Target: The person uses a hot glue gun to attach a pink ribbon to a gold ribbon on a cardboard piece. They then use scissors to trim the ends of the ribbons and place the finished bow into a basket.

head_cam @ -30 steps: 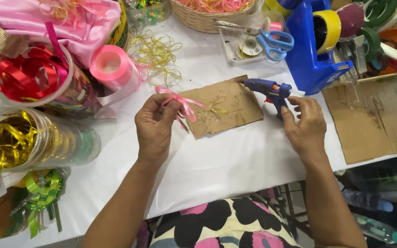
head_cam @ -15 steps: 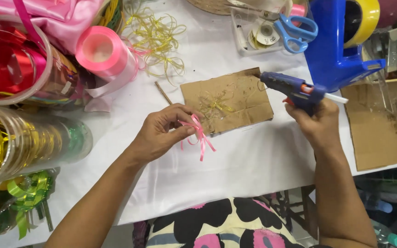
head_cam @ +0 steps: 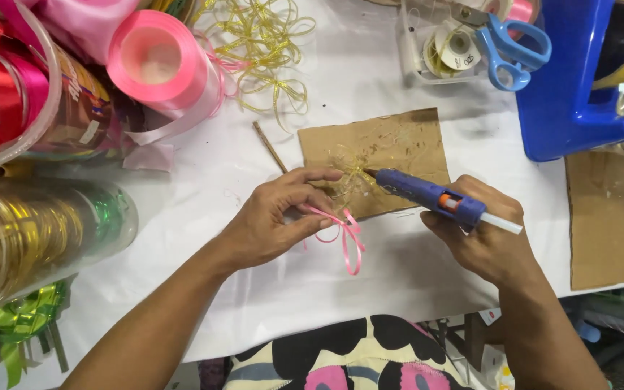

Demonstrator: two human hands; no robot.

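Left hand (head_cam: 272, 224) pinched a small pink ribbon bow (head_cam: 341, 235) between thumb and fingers, loops and tails hanging below the fingertips, just off the near edge of the cardboard sheet (head_cam: 391, 155). Right hand (head_cam: 482, 235) was wrapped around a blue glue gun (head_cam: 427, 196), glue stick poking out the back, nozzle aimed left and sitting close to the bow, over the cardboard's lower edge. Cardboard lay flat on the white-covered counter (head_cam: 370, 72) with gold thread bits stuck on it; thin brown stick (head_cam: 270, 146) just beside its left edge. Tangle of gold ribbon bows (head_cam: 261, 50) farther back. Pink ribbon roll (head_cam: 157, 65) up left, red ribbon spools (head_cam: 1, 79) beside it, clear tub of gold ribbon (head_cam: 30, 238) at the left edge, green ribbon (head_cam: 19, 325) below that. Blue scissors (head_cam: 510, 43) rested on a clear tray up top, blue tape dispenser (head_cam: 579, 79) at upper right, second cardboard piece (head_cam: 608, 217) at the right edge.
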